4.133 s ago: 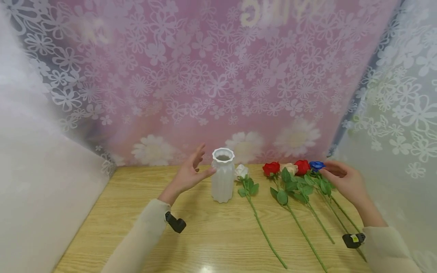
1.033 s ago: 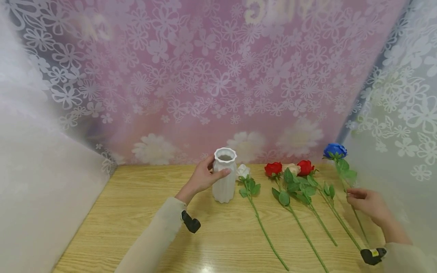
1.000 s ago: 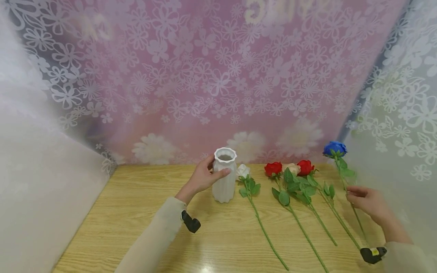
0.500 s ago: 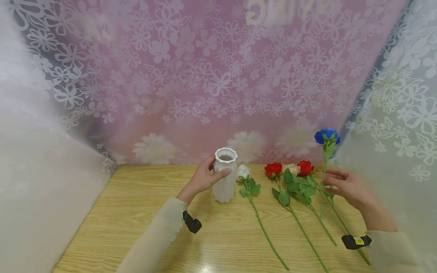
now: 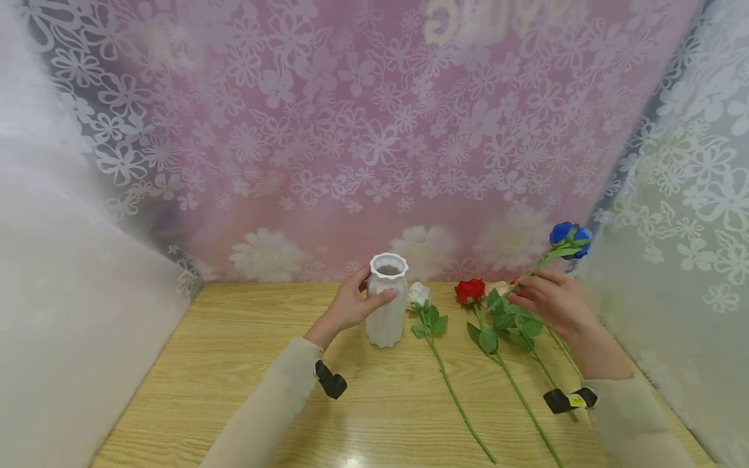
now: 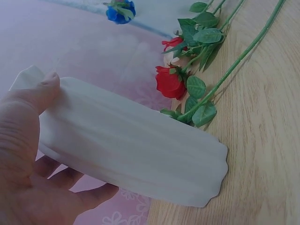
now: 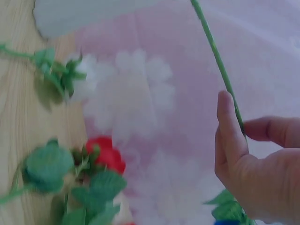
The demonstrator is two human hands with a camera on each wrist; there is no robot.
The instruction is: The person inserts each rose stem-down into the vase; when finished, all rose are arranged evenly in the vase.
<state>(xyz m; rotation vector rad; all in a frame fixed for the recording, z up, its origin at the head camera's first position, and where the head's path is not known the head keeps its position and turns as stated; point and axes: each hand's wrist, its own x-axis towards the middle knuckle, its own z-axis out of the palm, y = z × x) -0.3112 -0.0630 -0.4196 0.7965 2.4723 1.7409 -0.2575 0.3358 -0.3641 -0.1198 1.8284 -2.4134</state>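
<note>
Right hand (image 5: 554, 303) has shifted toward the vase (image 5: 386, 324), tipping the blue rose (image 5: 570, 240) aslant; pinches its stem (image 7: 214, 48) aloft, probably to govern its angle. Left hand (image 5: 351, 303) curls round the vase, upright on the tabletop (image 5: 246, 325), apparently steadying it.

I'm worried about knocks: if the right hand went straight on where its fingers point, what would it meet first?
Probably the white vase, since the right hand points roughly left. In the head view, the cream rose and the uncovered red rose come sooner but look lower; depth is unclear.
</note>
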